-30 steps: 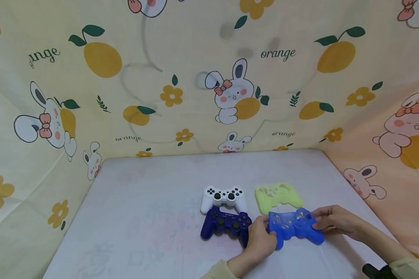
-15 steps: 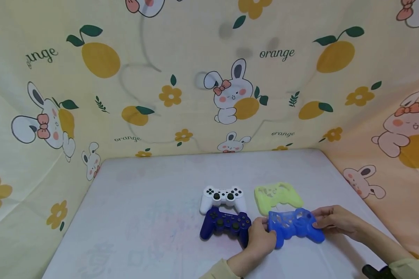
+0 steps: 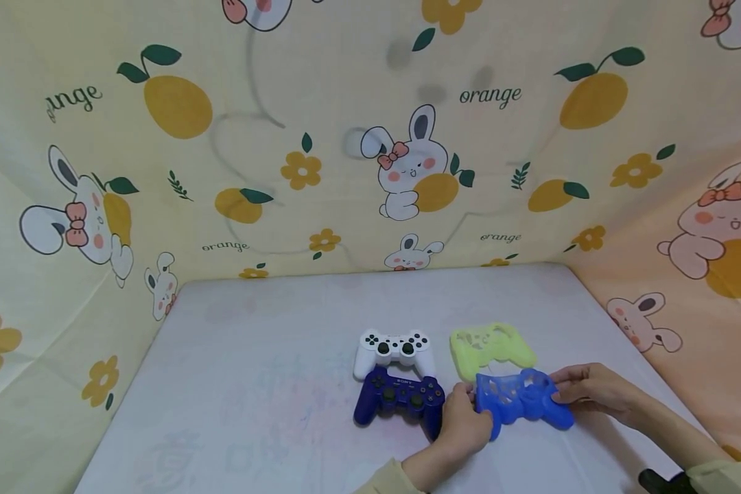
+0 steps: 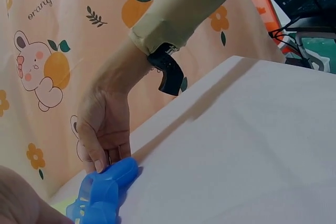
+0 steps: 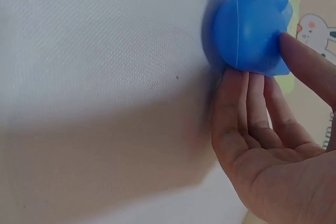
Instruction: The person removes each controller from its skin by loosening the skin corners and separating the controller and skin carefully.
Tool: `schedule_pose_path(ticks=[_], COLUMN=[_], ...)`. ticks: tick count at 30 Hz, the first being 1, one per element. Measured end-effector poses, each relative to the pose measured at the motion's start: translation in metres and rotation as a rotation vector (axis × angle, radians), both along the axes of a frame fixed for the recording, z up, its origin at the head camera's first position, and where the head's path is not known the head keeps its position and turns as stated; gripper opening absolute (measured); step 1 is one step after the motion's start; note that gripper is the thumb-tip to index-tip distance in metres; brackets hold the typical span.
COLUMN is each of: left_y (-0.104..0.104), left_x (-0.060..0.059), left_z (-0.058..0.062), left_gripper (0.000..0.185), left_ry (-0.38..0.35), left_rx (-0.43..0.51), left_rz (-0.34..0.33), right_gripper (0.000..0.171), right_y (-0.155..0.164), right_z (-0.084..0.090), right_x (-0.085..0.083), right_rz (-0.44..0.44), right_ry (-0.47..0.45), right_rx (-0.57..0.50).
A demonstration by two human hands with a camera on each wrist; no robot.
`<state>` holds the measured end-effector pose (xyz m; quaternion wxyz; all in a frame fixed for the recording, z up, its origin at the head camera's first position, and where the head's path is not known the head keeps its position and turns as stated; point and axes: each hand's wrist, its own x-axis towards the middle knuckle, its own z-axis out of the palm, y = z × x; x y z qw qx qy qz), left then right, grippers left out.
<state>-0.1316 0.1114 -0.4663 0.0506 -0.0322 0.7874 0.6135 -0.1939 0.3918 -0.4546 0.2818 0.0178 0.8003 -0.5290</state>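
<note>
Both hands, left point(image 3: 463, 427) and right point(image 3: 593, 392), pinch one blue cover point(image 3: 521, 401). Only the head view shows two controllers point(image 3: 398, 400) and one green cover point(image 3: 490, 348), lower middle.

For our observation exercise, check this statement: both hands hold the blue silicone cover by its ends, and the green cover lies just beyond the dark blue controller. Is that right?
Not quite. The green cover lies just beyond the blue silicone cover, which the left hand and right hand hold. Beyond the dark blue controller lies the white controller, as the head view shows.
</note>
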Motion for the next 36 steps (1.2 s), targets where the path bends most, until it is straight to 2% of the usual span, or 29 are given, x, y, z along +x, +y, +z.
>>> schedule_pose_path(ticks=[6, 13, 17, 22, 28, 33, 36], left_y=[-0.002, -0.012, -0.025, -0.047, -0.088, -0.120, -0.137], left_x=[-0.001, -0.005, -0.011, -0.016, -0.016, -0.013, -0.011], left_z=[0.006, 0.022, 0.030, 0.036, 0.048, 0.053, 0.050], left_gripper=[0.042, 0.042, 0.037, 0.029, 0.026, 0.023, 0.021], left_ry=[-0.040, -0.046, -0.054, 0.012, 0.150, 0.244, 0.259], left_rx=[0.042, 0.122, 0.147, 0.123, -0.055, -0.093, -0.101], left_rz=[-0.009, -0.059, -0.063, -0.081, -0.188, -0.149, -0.108], right_gripper=[0.048, 0.056, 0.058, 0.059, 0.061, 0.052, 0.043], right_y=[-0.006, -0.024, -0.039, -0.062, -0.101, -0.127, -0.139], right_z=[0.009, 0.023, 0.027, 0.032, 0.037, 0.035, 0.033], right_x=[0.001, 0.011, 0.018, 0.026, 0.040, 0.056, 0.066], right_rz=[-0.030, -0.111, -0.148, -0.234, -0.326, -0.399, -0.426], right_ry=[0.051, 0.270, 0.374, 0.411, 0.316, 0.284, 0.303], right_rx=[0.070, 0.265, 0.292, 0.206, -0.007, -0.199, -0.266])
